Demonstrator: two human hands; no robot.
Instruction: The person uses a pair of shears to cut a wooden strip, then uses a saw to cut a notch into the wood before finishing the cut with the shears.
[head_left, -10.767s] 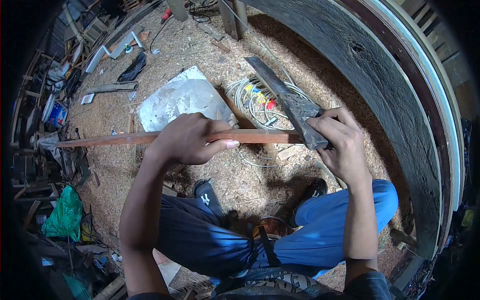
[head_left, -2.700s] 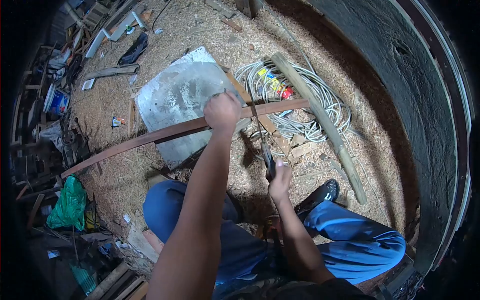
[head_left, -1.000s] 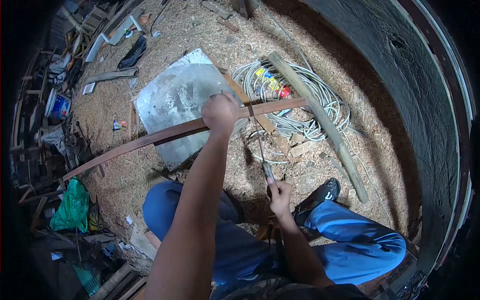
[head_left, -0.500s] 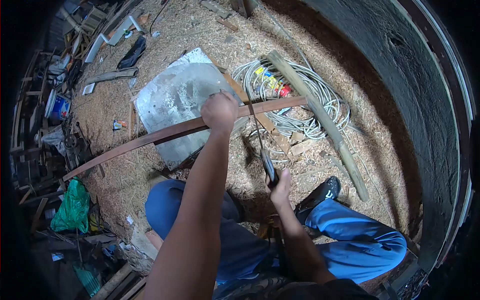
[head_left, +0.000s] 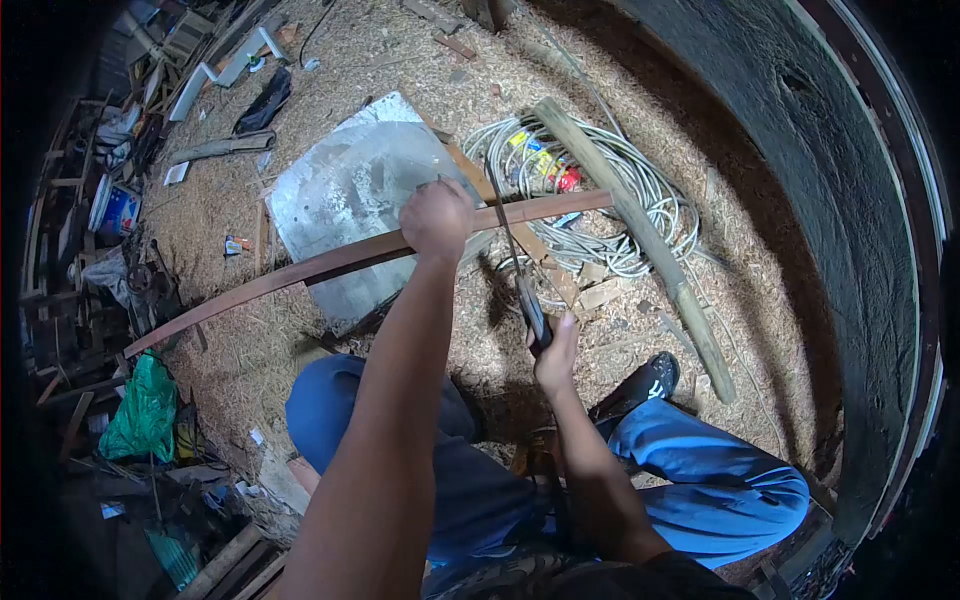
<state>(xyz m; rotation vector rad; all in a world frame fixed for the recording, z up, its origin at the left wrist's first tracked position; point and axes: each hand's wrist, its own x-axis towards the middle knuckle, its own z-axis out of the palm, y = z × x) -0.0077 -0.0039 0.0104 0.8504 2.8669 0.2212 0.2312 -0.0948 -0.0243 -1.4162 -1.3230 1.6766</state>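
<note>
A long reddish-brown wooden strip (head_left: 290, 272) runs across the view, resting over a grey metal-topped block (head_left: 345, 165). My left hand (head_left: 437, 217) is closed around the strip near the block's right side. In my right hand (head_left: 556, 358) is the dark handle of a handsaw (head_left: 528, 300); its narrow blade points away from me and crosses the strip just right of my left hand. Whether the teeth have cut into the wood is too small to tell. The strip's right end lies close to a round wooden pole (head_left: 655, 235).
A coil of grey cable (head_left: 500, 150) lies on the shavings-covered floor beyond the saw. Wood scraps (head_left: 600, 292) lie beside it. A green plastic bag (head_left: 142, 412) and piled clutter stand at left. A dark curved wall (head_left: 840, 200) bounds the right.
The handsaw and my right hand have moved slightly forward, away from my body, along the cut line. My left hand keeps its hold on the wooden strip.
</note>
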